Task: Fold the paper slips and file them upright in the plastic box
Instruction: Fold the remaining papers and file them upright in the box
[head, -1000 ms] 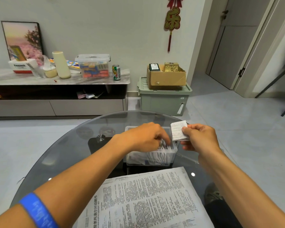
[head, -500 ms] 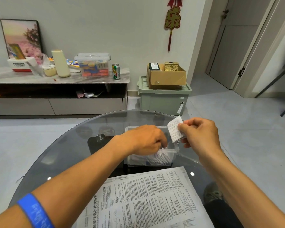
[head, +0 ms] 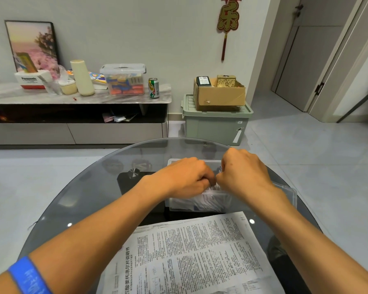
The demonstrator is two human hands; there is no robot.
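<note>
Both hands sit knuckle to knuckle over the box (head: 200, 203): left hand (head: 185, 179) and right hand (head: 242, 172) curled, grips hidden, among upright slips (head: 210, 205).

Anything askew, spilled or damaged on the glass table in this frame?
Nothing is spilled or damaged. The only oddity: the slips inside the plastic box lean at a slant rather than standing upright. Both hands, left and right, are over the box, hiding its middle. The printed sheet lies flat.
</note>
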